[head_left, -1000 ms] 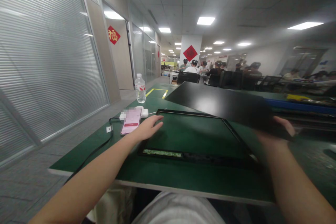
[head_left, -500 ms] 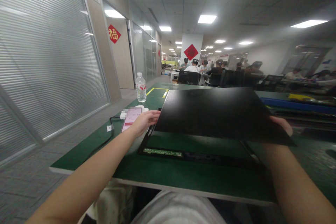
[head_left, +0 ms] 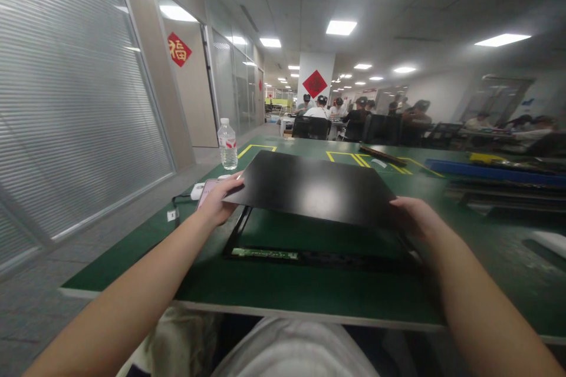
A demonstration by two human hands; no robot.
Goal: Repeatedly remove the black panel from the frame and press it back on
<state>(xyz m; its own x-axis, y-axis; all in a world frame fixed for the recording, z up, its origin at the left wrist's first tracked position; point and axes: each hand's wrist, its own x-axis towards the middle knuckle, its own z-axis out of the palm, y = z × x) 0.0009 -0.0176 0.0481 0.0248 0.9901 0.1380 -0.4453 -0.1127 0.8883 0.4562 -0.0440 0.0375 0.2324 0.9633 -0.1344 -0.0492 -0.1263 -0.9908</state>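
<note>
A thin, dark, glossy flat panel (head_left: pixel 309 188), which looks like a display panel, is held up over the table between my two hands. My left hand (head_left: pixel 217 199) grips its left edge, thumb on top and fingers beneath. At the right edge my right hand (head_left: pixel 418 218) pinches the panel, its fingers partly hidden underneath. Below the panel a black rectangular frame (head_left: pixel 241 224) lies on the green table (head_left: pixel 283 294). A green circuit board strip (head_left: pixel 264 254) sits along the frame's near side. The panel hides the far part of the frame.
A water bottle (head_left: pixel 228 144) stands at the back left, near a phone (head_left: pixel 206 191) and a black cable (head_left: pixel 177 200). A dark strip (head_left: pixel 382 156) lies at the back. Long blue and black pieces (head_left: pixel 481 169) lie to the right. People (head_left: pixel 321 109) sit farther off.
The panel has moved left and its tilt has changed, uncovering yellow tape marks and the dark strip behind. Both hands keep hold of it. The camera view has shifted slightly.
</note>
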